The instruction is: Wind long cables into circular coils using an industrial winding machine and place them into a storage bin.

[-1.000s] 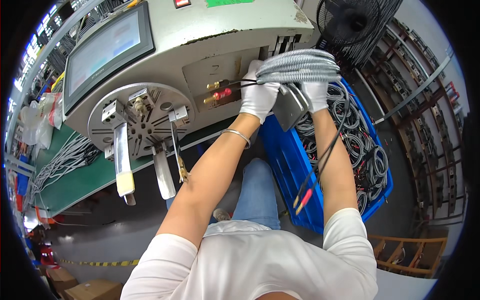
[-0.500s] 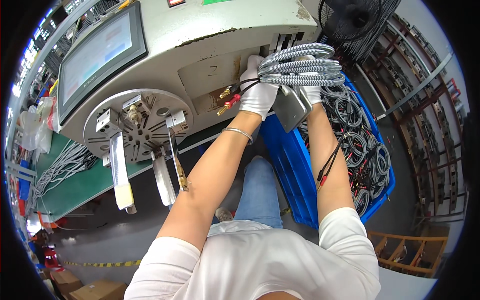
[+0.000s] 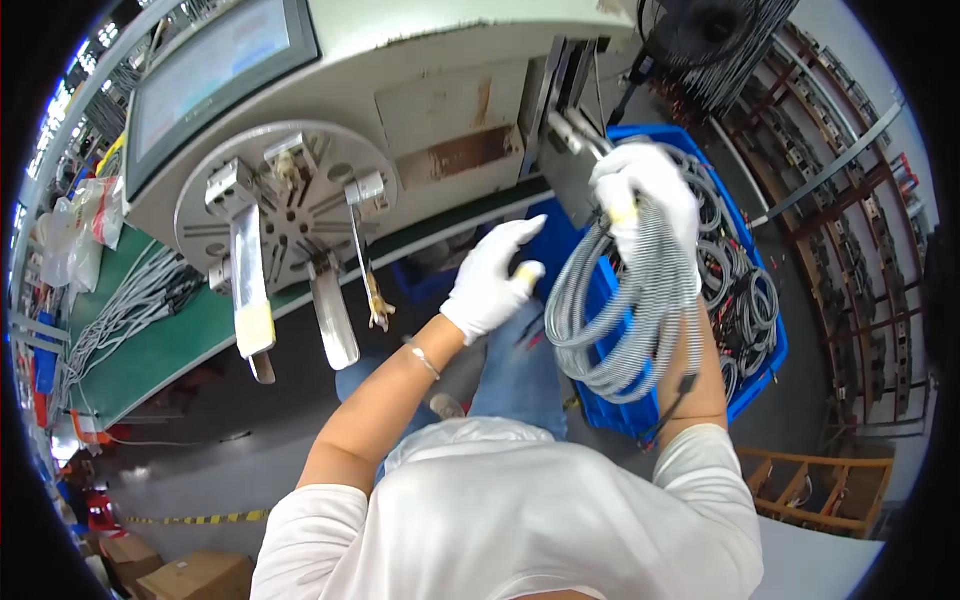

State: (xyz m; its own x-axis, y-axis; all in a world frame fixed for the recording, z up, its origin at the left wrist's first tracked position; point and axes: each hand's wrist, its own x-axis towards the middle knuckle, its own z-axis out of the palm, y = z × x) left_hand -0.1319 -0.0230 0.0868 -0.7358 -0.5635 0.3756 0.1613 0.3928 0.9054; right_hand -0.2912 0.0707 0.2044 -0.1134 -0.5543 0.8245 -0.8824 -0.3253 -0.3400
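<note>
My right hand (image 3: 648,200), in a white glove, grips the top of a coiled bundle of grey cable (image 3: 620,320) that hangs down over my forearm above the blue crate (image 3: 765,360). A black lead end dangles from the coil at its lower right. My left hand (image 3: 492,283), also gloved in white, is free with its fingers spread, just left of the coil and below the front of the grey machine (image 3: 420,110).
The machine carries a round winding disc (image 3: 285,205) with metal arms hanging down and a screen (image 3: 215,70) above it. The blue crate holds several coiled cables. A green bench (image 3: 150,340) with loose grey wires lies left. A black fan (image 3: 700,30) stands at the back right.
Both hands were up at the machine's terminals with the coil. Now the right hand has pulled the coil down and away, and the left hand has let go and dropped lower.
</note>
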